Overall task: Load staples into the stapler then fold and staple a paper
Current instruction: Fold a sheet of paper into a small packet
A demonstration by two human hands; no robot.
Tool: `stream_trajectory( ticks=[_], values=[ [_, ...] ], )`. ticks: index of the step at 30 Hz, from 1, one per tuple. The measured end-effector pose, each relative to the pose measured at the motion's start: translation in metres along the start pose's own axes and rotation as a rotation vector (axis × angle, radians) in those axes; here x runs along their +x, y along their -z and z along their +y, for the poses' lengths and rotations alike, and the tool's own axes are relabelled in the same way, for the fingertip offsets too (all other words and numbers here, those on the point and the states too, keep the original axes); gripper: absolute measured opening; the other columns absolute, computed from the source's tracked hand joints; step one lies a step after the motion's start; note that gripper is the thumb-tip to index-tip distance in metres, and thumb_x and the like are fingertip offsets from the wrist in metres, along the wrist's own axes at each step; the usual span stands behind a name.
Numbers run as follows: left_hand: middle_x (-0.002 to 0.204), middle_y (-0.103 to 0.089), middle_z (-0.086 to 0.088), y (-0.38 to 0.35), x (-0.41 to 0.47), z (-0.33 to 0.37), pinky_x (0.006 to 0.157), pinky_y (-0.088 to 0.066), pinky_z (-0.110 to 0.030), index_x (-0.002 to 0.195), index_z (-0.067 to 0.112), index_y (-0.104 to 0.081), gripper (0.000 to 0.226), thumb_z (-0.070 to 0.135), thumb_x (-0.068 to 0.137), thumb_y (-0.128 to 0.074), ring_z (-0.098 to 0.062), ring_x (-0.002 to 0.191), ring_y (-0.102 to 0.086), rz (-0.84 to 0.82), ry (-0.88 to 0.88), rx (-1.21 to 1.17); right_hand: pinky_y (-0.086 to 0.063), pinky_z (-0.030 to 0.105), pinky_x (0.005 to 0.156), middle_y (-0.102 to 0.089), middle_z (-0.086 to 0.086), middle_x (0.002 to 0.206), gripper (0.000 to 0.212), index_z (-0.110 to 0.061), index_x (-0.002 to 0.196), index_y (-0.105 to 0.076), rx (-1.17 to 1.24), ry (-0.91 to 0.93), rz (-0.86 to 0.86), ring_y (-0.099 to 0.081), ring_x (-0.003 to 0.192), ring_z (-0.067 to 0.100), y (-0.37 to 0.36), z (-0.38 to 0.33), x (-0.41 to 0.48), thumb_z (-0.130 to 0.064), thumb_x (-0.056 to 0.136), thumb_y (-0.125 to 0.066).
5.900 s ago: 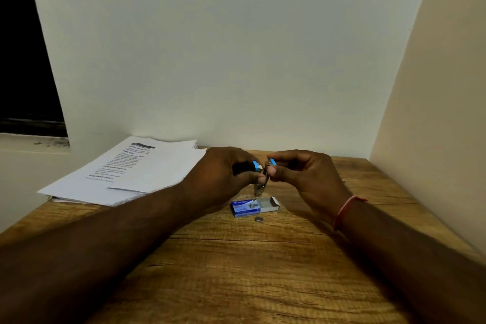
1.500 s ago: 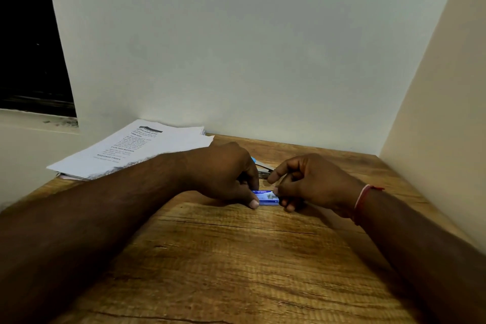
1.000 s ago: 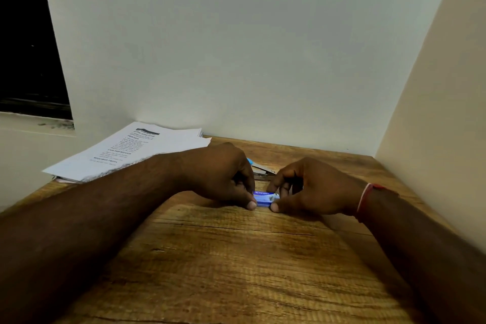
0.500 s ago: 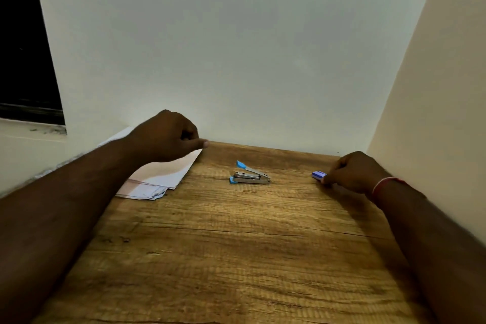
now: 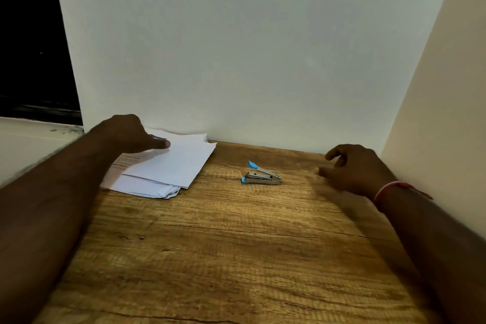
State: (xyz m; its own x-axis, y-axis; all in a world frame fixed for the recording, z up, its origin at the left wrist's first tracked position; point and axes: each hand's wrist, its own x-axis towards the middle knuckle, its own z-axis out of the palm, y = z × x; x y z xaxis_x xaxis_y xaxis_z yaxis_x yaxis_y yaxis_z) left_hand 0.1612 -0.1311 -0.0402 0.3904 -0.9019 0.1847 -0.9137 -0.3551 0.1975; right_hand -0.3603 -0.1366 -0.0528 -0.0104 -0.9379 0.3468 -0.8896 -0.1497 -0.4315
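A small metal stapler with blue tips lies on the wooden table, its top arm slightly raised. To its left, by the back wall, lies a stack of white paper. My left hand rests on the stack's back left part with the thumb flat on the top sheet; its fingers are hidden under the hand. My right hand hovers low near the right wall, right of the stapler, fingers loosely curled and apart, with nothing visible in it. The staple box is out of sight.
A white wall stands right behind the table and a cream wall runs along its right side, close to my right wrist. A dark window is at the far left. Bare wood stretches from the stapler to the near edge.
Both hands left the staple box at the table's middle. The right hand carried the box to the right wall and has let go; the left hand reached onto the paper stack.
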Motion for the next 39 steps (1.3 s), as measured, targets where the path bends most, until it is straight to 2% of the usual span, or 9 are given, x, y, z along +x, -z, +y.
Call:
stream_trajectory(
  ticks=[5,10,14,18,20,23,27,33,39],
  values=[
    [0.069,-0.076,-0.007,0.004,-0.015,0.021,0.06,-0.046,-0.03,0.082,0.008,-0.073,0.105,0.103,0.035,-0.082,-0.022,0.072,-0.073,-0.179,0.055,-0.103,-0.056,0.031,0.073,-0.074,-0.016,0.089,0.038,-0.043,0.11,-0.074,0.082,0.192,-0.028,-0.068,0.085,0.002,-0.022,-0.037,-0.029,-0.063,0.082,-0.09],
    [0.09,-0.071,0.004,-0.005,-0.021,0.031,0.06,-0.048,-0.028,0.087,0.024,-0.066,0.089,0.089,0.034,-0.095,-0.016,0.082,-0.069,-0.254,0.027,-0.148,-0.06,0.035,0.076,-0.075,-0.02,0.087,0.039,-0.042,0.111,-0.077,0.073,0.241,-0.01,-0.067,0.085,0.001,-0.025,-0.044,-0.032,-0.065,0.081,-0.088],
    [0.094,-0.068,0.005,-0.004,-0.024,0.032,0.063,-0.048,-0.03,0.09,0.029,-0.068,0.068,0.077,0.055,-0.1,-0.014,0.084,-0.064,-0.277,0.02,-0.222,-0.054,0.031,0.071,-0.075,-0.019,0.087,0.039,-0.04,0.11,-0.079,0.094,0.231,0.01,-0.067,0.084,0.001,-0.022,-0.039,-0.03,-0.064,0.082,-0.088],
    [0.113,-0.077,-0.019,0.0,-0.026,0.034,0.08,-0.052,-0.034,0.114,-0.002,-0.079,0.062,0.059,0.102,-0.074,-0.033,0.103,-0.072,-0.146,-0.051,-0.214,-0.055,0.03,0.071,-0.076,-0.02,0.089,0.037,-0.038,0.109,-0.079,0.125,0.234,0.039,-0.068,0.082,0.001,-0.022,-0.042,-0.031,-0.062,0.083,-0.089],
    [0.104,-0.073,-0.025,0.005,-0.027,0.036,0.076,-0.051,-0.036,0.102,-0.007,-0.076,0.053,0.046,0.109,-0.071,-0.035,0.091,-0.068,-0.113,-0.05,-0.469,-0.058,0.03,0.073,-0.076,-0.019,0.091,0.032,-0.039,0.108,-0.079,0.159,0.251,0.064,-0.069,0.083,0.003,-0.02,-0.043,-0.032,-0.059,0.085,-0.088],
    [0.074,-0.068,-0.006,0.012,-0.032,0.043,0.059,-0.044,-0.028,0.087,0.008,-0.072,0.038,0.039,0.107,-0.075,-0.021,0.062,-0.058,0.007,-0.078,-0.92,-0.058,0.024,0.075,-0.079,-0.017,0.09,0.022,-0.039,0.103,-0.081,0.345,0.247,0.118,-0.073,0.085,0.007,-0.017,-0.048,-0.034,-0.052,0.087,-0.089],
    [0.042,-0.045,0.01,0.022,-0.048,0.068,0.037,-0.027,-0.016,0.096,0.008,-0.072,0.038,0.043,0.109,-0.072,-0.01,0.031,-0.035,0.164,-0.204,-1.199,-0.058,0.029,0.071,-0.084,-0.006,0.086,0.007,-0.031,0.096,-0.088,0.838,0.157,0.099,-0.074,0.075,0.004,-0.018,-0.067,-0.043,-0.036,0.093,-0.089],
    [0.057,-0.059,0.02,0.026,-0.09,0.112,0.05,-0.039,-0.012,0.087,0.024,-0.074,0.029,0.044,0.107,-0.074,0.002,0.048,-0.05,0.311,-0.401,-1.298,-0.05,0.028,0.056,-0.073,0.006,0.078,0.036,-0.018,0.111,-0.088,1.222,0.151,-0.117,-0.057,0.062,0.016,-0.018,-0.089,-0.061,-0.041,0.085,-0.089],
    [0.076,-0.061,0.002,0.023,-0.112,0.127,0.072,-0.045,-0.031,0.085,0.024,-0.074,0.029,0.044,0.106,-0.076,-0.015,0.075,-0.052,0.262,-0.501,-1.345,-0.045,0.027,0.055,-0.068,0.005,0.082,0.021,-0.016,0.102,-0.09,1.212,0.096,-0.072,-0.05,0.065,0.016,-0.012,-0.09,-0.061,-0.034,0.091,-0.088]
  ],
)
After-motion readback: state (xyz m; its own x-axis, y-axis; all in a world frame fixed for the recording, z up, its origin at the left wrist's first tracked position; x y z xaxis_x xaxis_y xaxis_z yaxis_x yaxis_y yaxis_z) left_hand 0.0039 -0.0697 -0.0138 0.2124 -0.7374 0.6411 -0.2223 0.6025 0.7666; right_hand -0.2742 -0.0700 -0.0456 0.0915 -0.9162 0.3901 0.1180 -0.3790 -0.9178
